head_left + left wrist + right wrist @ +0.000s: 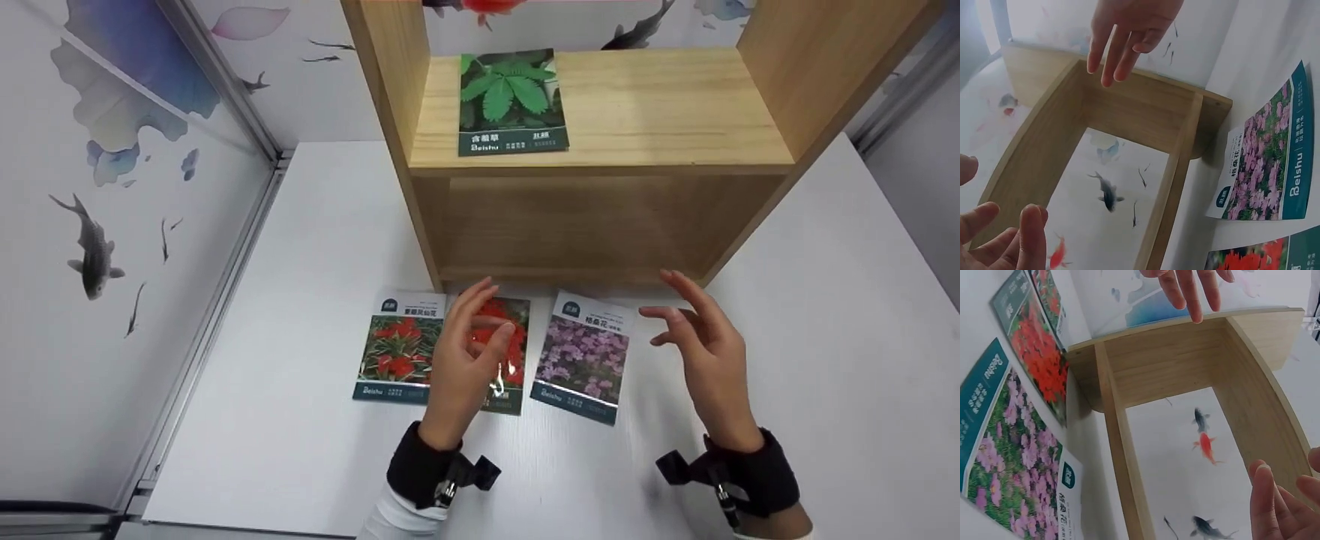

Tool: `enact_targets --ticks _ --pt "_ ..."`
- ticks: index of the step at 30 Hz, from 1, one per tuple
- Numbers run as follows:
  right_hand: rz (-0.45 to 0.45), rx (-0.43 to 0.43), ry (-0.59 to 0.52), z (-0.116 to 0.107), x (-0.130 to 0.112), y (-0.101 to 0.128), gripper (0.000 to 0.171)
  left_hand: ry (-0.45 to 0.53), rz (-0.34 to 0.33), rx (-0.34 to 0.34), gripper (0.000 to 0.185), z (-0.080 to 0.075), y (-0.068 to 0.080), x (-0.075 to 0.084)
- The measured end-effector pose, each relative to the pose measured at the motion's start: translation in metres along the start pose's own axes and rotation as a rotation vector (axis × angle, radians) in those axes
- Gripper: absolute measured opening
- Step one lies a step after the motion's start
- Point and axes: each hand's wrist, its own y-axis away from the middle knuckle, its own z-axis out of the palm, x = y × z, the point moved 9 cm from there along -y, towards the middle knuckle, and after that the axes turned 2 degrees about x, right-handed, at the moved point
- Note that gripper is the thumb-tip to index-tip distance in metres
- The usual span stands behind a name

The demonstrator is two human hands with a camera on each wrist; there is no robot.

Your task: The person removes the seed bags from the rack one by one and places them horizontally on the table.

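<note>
My left hand point(465, 364) hovers with loosely bent fingers over a seed packet with bright red flowers point(517, 352), covering part of it. Left of that lies a seed packet with red blooms among green leaves point(401, 349). A seed packet with pink-purple flowers point(581, 358) lies slightly turned between my hands. Just right of it, my right hand point(712, 360) is raised, fingers apart and bent, holding nothing. Both wrist views show the hands facing each other in the air. A seed packet with green leaves point(512, 101) rests on the left of the wooden shelf board point(660, 112).
The wooden shelf unit point(577, 171) stands on the white table point(300, 337) behind the front packets, its lower compartment point(577, 225) facing me. Panels with painted fish point(94, 247) rise at the left and back. Each wrist wears a black strap point(761, 476).
</note>
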Motion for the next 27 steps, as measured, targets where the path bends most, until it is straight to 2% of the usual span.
enact_targets --ticks 4,7,12,20,23,27 --pt "-0.061 0.014 -0.068 -0.002 -0.014 -0.005 0.045 0.097 0.054 -0.009 0.048 0.0 -0.003 0.007" --pt "-0.093 0.003 -0.102 -0.002 -0.024 -0.008 0.046 0.161 0.121 -0.027 0.049 -0.002 -0.007 0.016" --pt "-0.113 -0.01 -0.093 -0.004 -0.037 -0.014 0.048 0.175 0.206 -0.033 0.064 -0.01 -0.02 0.034" --pt "-0.21 -0.002 -0.112 -0.004 -0.067 -0.03 0.048 0.123 0.224 0.002 0.073 -0.028 -0.047 0.059" --pt "-0.227 0.011 -0.179 -0.005 -0.079 -0.037 0.046 0.124 0.23 0.016 0.074 -0.034 -0.058 0.067" --pt "-0.232 0.019 -0.279 -0.003 -0.095 -0.045 0.045 0.129 0.205 0.038 0.074 -0.04 -0.072 0.072"
